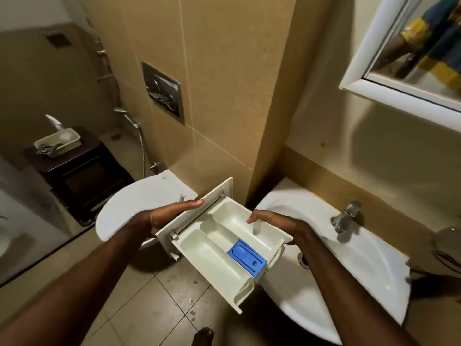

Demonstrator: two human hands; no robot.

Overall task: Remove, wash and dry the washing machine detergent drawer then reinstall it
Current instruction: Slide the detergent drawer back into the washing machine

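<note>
One bare foot (204, 336) shows at the bottom edge, on a floor of large beige tiles (139, 310) with pale specks scattered over them. Above it, two bare forearms reach forward and carry one cream-white plastic detergent drawer (219, 245) in the air, between the toilet and the washbasin, its rear end over the basin's left rim. The drawer is tilted, its flat front panel up and to the left, its open back end low and toward the camera. Inside are three compartments; the middle one holds one blue plastic insert (246, 257) toward the back. The left hand (172, 216) lies along the outer face of the front panel with its fingers straight and together, pressing flat against it. The right hand (274, 222) holds the drawer's right side wall, fingers curled over the upper rim and dipping into the right compartment.

To the right, one white ceramic washbasin (354, 265) sits against the wall, with one chrome tap (345, 217) at its back edge and a drain hole partly hidden by the right forearm. To the left stands one white toilet (139, 201) with the lid down. Behind it hang one chrome flush plate (163, 89) on the beige tiled wall and one hand-spray hose (139, 136). Farther left, one dark wooden cabinet (79, 176) carries one pale tray (58, 142) of small items. One white-framed mirror (409, 53) hangs at upper right, above the basin.
</note>
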